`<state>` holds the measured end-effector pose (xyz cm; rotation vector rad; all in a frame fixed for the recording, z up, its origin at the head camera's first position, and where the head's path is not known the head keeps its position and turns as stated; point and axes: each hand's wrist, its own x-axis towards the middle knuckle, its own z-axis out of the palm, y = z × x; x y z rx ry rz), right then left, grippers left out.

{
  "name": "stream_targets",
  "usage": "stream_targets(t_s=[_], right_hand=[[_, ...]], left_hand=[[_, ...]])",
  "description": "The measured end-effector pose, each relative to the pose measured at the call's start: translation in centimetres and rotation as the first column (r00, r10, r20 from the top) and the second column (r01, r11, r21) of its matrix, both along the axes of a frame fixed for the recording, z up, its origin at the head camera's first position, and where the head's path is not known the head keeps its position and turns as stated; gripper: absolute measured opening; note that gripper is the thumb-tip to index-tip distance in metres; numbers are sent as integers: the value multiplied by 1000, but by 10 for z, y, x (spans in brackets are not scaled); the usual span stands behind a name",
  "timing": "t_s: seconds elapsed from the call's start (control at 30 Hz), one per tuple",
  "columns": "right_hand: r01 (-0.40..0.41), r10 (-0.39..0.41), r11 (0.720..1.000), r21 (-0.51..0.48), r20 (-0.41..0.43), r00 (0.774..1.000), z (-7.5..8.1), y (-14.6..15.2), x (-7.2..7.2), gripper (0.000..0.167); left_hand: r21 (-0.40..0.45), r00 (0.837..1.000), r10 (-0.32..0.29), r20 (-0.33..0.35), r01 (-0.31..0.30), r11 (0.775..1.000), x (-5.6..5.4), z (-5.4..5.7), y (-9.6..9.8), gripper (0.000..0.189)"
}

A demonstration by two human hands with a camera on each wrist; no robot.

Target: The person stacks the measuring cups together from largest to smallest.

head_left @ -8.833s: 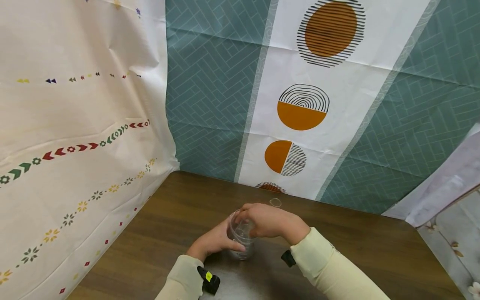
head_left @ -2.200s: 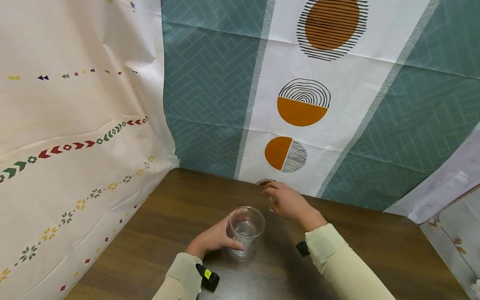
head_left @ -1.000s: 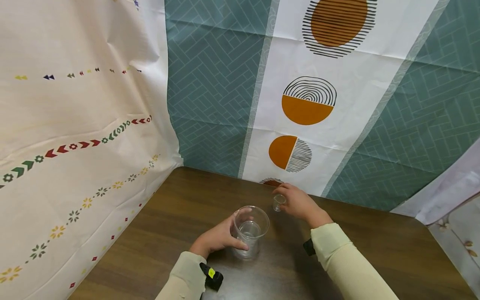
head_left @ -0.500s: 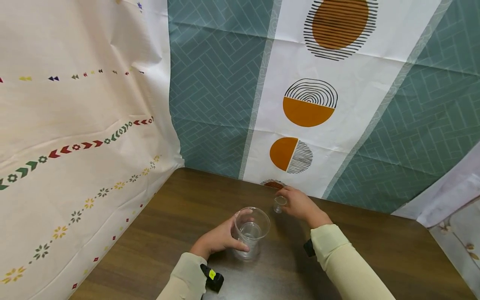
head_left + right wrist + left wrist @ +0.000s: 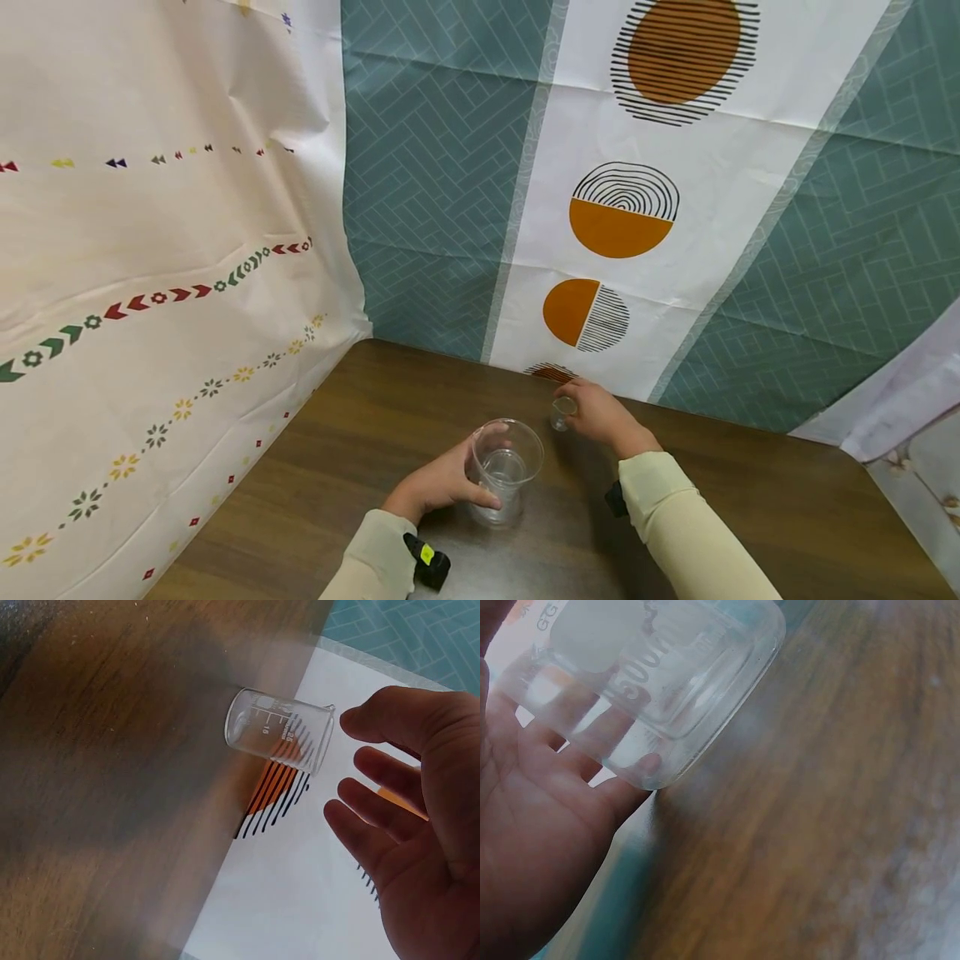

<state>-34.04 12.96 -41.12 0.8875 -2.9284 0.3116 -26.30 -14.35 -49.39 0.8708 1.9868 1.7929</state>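
A large clear beaker (image 5: 507, 487) stands upright on the brown table, and my left hand (image 5: 441, 482) grips its left side, thumb in front and fingers round the back. In the left wrist view, the fingers show through the beaker wall (image 5: 667, 667), which bears a "500ml" mark. Farther back on the table is a small clear beaker (image 5: 559, 417), upright, with graduation lines on its wall. Beside its rim is my right hand (image 5: 600, 415). The right wrist view shows that hand with its fingers spread and a gap between fingertips and the small beaker (image 5: 277, 731).
A teal and white patterned cloth (image 5: 442, 183) hangs along the table's back edge. Cream embroidered cloth (image 5: 187, 333) closes off the left side. The wooden table (image 5: 750, 492) extends to the right, where a pale floral cloth (image 5: 918, 483) hangs.
Earlier my right hand was at the large beaker's mouth; it has since moved back and right to the small beaker. Over the last second the hands barely shift. The left hand keeps its grip.
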Motion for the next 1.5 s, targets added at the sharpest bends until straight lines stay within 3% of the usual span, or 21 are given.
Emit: stream_targets(t_s=[0.4, 1.5], right_hand=[[-2, 2, 1000, 16, 18, 1000, -6, 1, -7, 36], [22, -23, 999, 25, 64, 998, -16, -2, -14, 36]], left_hand=[[-43, 1000, 21, 7, -21, 999, 1, 2, 0, 96], [-39, 999, 22, 28, -21, 999, 3, 4, -1, 95]])
